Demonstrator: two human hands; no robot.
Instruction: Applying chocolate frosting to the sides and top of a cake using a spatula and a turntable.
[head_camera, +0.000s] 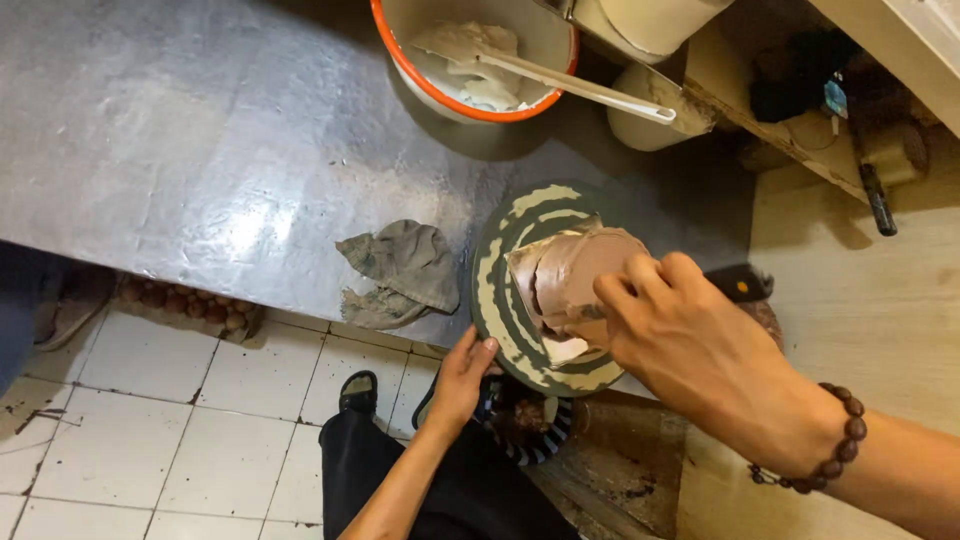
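Clay lump (572, 285) is sitting at the centre of one round turntable (500, 300), itself at roughly 5 o'clock on the steel worktop (200, 150), overhanging its near edge. Right hand (700, 350) is coming in from 4 o'clock, fingers (640, 285) curled narrow and pressing on the clay's right flank; a dark-handled tool (742, 285) is poking out behind them, and I can't tell whether the fingers are actually gripping it. Left hand (462, 375) is reaching up from 6 o'clock, fingers loosely bent on the turntable's lower rim, likely steadying or turning it so the other hand can be working one spot. One crumpled rag (405, 270) is lying just beside the disc at 9 o'clock, in easy reach. One orange-rimmed basin (400, 60) with slip and one paddle (560, 75) is standing at 12 o'clock, well apart.
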